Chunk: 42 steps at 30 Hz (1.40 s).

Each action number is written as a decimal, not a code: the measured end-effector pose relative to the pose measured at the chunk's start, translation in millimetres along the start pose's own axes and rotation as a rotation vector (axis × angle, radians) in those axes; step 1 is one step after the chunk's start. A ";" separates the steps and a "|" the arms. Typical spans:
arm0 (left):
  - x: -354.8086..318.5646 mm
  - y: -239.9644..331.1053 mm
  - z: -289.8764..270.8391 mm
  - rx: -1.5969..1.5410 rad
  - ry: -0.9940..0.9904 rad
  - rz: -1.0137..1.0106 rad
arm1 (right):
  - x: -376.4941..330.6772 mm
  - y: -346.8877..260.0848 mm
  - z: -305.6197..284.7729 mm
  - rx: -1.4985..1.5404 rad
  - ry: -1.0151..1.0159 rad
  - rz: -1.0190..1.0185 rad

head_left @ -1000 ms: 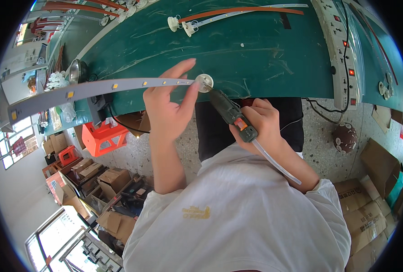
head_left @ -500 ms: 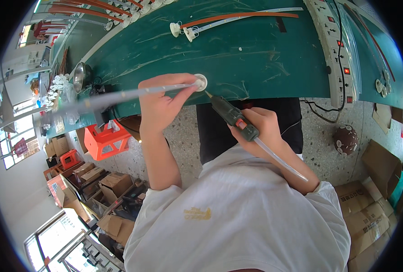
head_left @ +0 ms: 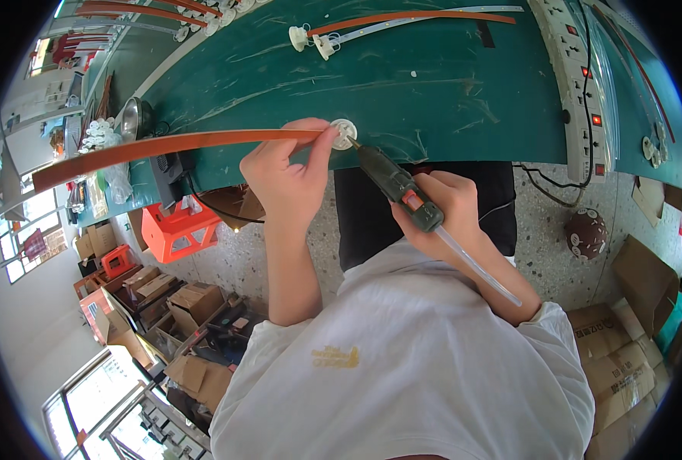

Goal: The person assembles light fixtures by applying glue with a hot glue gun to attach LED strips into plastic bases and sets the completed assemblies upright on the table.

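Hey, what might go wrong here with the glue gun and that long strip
Burn: the right hand aims the glue gun at the white round piece, its nozzle close to the fingers of the left hand, so a slip might burn them if it is hot.
Crooked joint: the orange-brown strip reaches far left of the left hand's pinch, so a bump at its far end could twist it at the round piece.

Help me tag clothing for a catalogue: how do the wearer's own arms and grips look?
The left grip and right grip are ungloved; no watch or bracelet shows. The forearms are bare below loose, white short sleeves, part of a white T-shirt with a small yellow print on its front.
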<state>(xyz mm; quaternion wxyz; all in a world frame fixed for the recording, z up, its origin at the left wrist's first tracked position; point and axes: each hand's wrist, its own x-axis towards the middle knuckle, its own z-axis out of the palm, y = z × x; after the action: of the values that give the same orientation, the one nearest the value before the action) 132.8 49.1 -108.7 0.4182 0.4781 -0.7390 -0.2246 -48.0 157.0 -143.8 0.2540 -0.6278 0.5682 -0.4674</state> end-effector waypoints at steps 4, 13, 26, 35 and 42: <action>-0.2 -0.2 -1.0 0.014 0.000 -0.010 | 1.4 0.2 2.1 0.000 -0.025 0.006; 2.2 1.1 -5.4 0.106 -0.051 0.074 | 2.5 -1.7 6.4 -0.029 -0.015 0.020; 6.3 7.5 -7.6 0.141 -0.109 0.076 | 2.4 -4.1 7.8 -0.043 0.005 0.029; 8.5 8.9 -8.6 0.105 -0.130 0.029 | 2.5 -8.0 6.7 -0.050 -0.026 0.046; 9.3 9.6 -8.4 0.111 -0.139 0.035 | 2.8 -8.6 8.0 -0.035 -0.029 0.020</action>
<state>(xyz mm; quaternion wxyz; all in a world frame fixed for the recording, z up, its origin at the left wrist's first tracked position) 133.0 45.6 -93.3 0.3428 0.4708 -0.7856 -0.2088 -37.1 154.5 -139.1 0.2559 -0.6331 0.5787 -0.4459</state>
